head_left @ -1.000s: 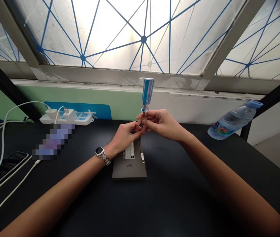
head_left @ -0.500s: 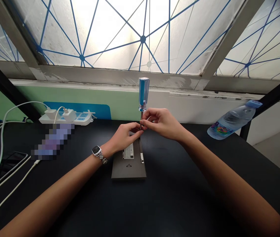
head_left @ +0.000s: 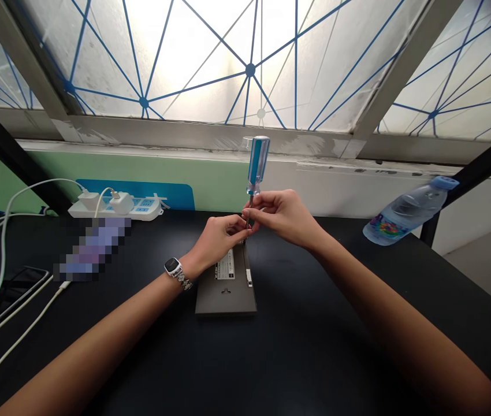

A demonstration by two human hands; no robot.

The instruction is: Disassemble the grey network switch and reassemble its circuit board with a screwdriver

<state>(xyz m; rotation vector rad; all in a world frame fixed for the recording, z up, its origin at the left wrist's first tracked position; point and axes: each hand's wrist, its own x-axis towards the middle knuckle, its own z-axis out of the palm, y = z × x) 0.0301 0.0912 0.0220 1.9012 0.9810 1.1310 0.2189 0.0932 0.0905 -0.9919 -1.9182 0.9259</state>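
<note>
A screwdriver (head_left: pixel 258 164) with a clear and blue handle stands nearly upright, its top leaning slightly right, over the far part of a flat grey-brown device (head_left: pixel 227 301). The fingers of my right hand (head_left: pixel 282 215) pinch its metal shaft below the handle. My left hand (head_left: pixel 222 241), with a watch on the wrist, reaches over the device from the left; its thumb and fingers close round the lower shaft near the tip. Labels show on the device's upturned face. The far end of the device is hidden under my left hand.
On the left, a white power strip (head_left: pixel 141 209) holds plugs with white cables trailing forward, beside a blurred phone-like object (head_left: pixel 93 248). A plastic bottle (head_left: pixel 408 212) leans at the right rear. Behind the black table (head_left: pixel 306 346) are a wall and window.
The screwdriver's handle has tipped a little to the right. My left hand and wrist have shifted very slightly right; the device has stayed in place.
</note>
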